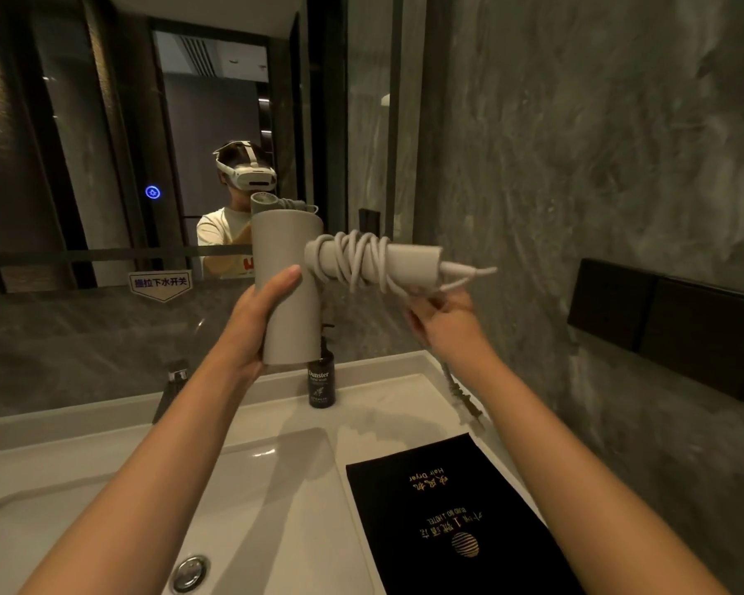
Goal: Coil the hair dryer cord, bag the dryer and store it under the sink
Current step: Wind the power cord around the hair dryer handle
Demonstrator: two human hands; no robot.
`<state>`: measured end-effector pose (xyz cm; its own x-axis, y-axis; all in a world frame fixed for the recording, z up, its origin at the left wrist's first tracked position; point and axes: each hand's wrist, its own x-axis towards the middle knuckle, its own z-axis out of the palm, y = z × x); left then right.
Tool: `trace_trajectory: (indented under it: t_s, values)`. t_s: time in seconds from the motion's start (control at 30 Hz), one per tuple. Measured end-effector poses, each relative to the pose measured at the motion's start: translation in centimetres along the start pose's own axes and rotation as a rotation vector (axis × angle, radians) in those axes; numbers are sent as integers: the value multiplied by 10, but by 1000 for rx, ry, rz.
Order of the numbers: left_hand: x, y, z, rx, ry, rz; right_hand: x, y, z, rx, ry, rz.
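My left hand (263, 313) grips the barrel of a pale grey hair dryer (288, 268), held up in front of the mirror. The dryer's handle points right, and the white cord (355, 259) is wound around it in several loops. My right hand (441, 313) sits just below the handle's end, pinching the loose part of the cord. The plug (462, 399) dangles below that hand, above the counter. A black storage bag (452, 517) with gold "Hair Dryer" lettering lies flat on the counter at the lower right.
A white sink basin (276, 487) with a metal drain (190, 573) lies below my arms. A dark hand-wash bottle (321, 382) stands behind it, a faucet (175, 382) to the left. A black wall panel (671, 324) is on the right; a mirror (104, 143) is ahead.
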<state>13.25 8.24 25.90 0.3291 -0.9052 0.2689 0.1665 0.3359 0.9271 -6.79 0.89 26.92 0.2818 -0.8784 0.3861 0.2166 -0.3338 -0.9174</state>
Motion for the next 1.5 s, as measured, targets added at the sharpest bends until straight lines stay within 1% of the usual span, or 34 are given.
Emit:
trace_trajectory:
  t_s: [0.03,0.1,0.2,0.27,0.33,0.4,0.47,0.5,0.57,0.63,0.73,0.8,0.83,0.9,0.97,1.03,1.27,1.37,1.43,1.5]
  values:
    - [1,-2,2,0,44,13,-1,10,1,-134,-8,-34]
    - [1,-10,8,10,133,29,-2,23,3,-383,-74,-120]
    - [2,-20,14,-3,290,49,-10,26,6,-623,-160,-129]
    - [2,-22,14,5,362,73,-14,20,4,-748,-209,-135]
    - [4,-25,11,125,392,135,-16,9,-3,-923,-272,-172]
    - [6,-27,6,279,386,189,-19,-6,-9,-1121,-342,-204]
    - [7,-26,2,331,365,194,-19,-22,-18,-1233,-332,-255]
    - [8,-25,0,330,351,182,-18,-31,-24,-1233,-308,-284]
    - [9,-23,-6,337,313,148,-15,-47,-36,-1151,-278,-334]
    - [7,-21,-11,385,240,109,-8,-57,-45,-1031,-289,-361]
    - [0,-15,-11,462,75,63,-2,-63,-51,-906,-335,-399]
    - [-7,-12,-7,460,-35,10,0,-59,-53,-773,-367,-370]
    - [-9,-11,-5,420,-75,-38,1,-56,-54,-676,-365,-349]
    - [-11,-15,1,233,-124,-144,1,-46,-54,-421,-339,-308]
    - [-13,-20,8,42,-125,-229,2,-33,-50,-210,-295,-269]
    - [-13,-29,14,-89,-102,-289,3,-20,-47,-71,-256,-219]
    - [-5,-61,24,-361,-120,-425,2,11,-50,209,-271,-122]
    - [-2,-73,27,-446,-152,-494,4,17,-50,359,-261,-30]
    - [-2,-80,30,-519,-184,-535,3,16,-52,393,-273,15]
    - [-2,-89,32,-578,-194,-552,2,15,-55,378,-310,9]
